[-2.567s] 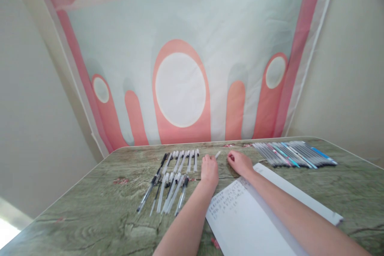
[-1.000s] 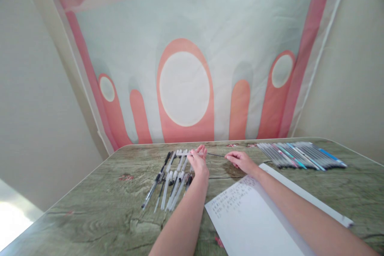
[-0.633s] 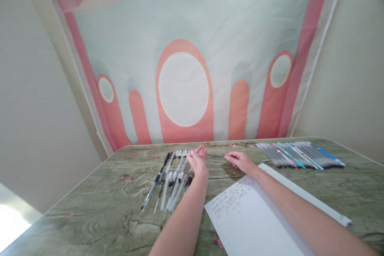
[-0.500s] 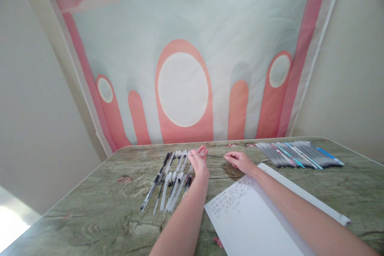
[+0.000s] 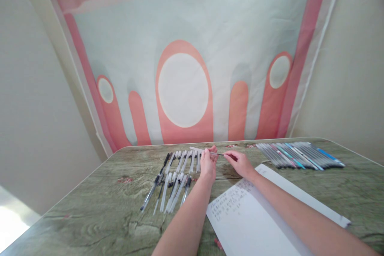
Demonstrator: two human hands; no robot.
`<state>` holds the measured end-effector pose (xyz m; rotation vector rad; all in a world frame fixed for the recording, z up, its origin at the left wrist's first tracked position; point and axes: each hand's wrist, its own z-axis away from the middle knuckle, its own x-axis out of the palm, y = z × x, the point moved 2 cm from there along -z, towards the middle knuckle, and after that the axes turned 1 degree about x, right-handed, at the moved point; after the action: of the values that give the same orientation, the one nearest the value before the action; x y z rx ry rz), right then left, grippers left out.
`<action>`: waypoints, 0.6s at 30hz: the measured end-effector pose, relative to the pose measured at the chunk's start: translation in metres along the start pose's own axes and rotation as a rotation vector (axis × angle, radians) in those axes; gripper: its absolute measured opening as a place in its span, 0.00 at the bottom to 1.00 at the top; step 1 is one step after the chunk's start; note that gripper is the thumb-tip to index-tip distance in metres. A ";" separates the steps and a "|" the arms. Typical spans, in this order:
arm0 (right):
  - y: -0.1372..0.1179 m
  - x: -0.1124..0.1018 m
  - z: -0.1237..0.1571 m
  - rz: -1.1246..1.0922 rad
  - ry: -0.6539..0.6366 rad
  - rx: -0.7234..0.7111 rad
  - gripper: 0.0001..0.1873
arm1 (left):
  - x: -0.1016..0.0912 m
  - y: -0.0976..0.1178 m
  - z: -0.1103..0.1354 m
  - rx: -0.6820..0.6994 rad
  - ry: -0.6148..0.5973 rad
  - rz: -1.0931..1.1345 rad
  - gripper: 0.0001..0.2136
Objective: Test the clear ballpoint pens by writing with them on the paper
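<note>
My left hand (image 5: 208, 165) is closed around a pale, clear pen barrel (image 5: 195, 149), whose one end sticks out to the left. A thin dark pen refill (image 5: 221, 154) runs from the barrel's right end to my right hand (image 5: 240, 163), pinched between its thumb and fingers. Part of the refill appears to be inside the barrel. Left of my left hand lie two rows of pen parts, with white-capped barrels (image 5: 179, 164) in the far row and clear barrels (image 5: 177, 196) in the near row. A black-and-clear pen (image 5: 150, 193) lies at their left edge.
A wood-patterned table (image 5: 99, 204) spans the view. Handwritten white paper (image 5: 255, 220) lies under my right forearm. A row of several grey, pink, teal and blue pens (image 5: 297, 155) lies at the far right. Behind hangs a pink-and-grey printed cloth (image 5: 222, 48).
My left hand has shifted right, toward my right hand, with the barrel. Less of the dark refill shows between the hands. My right hand has barely moved.
</note>
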<state>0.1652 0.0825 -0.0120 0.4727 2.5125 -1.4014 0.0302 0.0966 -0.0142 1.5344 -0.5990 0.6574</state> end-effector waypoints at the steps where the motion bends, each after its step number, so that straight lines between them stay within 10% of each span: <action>1: -0.002 0.002 0.001 -0.005 0.008 -0.009 0.14 | 0.001 -0.001 0.001 -0.018 -0.005 -0.035 0.08; 18: -0.018 0.000 0.005 0.053 0.169 -0.027 0.19 | 0.015 -0.001 0.013 -0.277 -0.110 0.142 0.05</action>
<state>0.1590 0.0695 -0.0007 0.6736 2.6246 -1.3586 0.0424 0.0836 -0.0049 1.2826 -0.8526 0.5729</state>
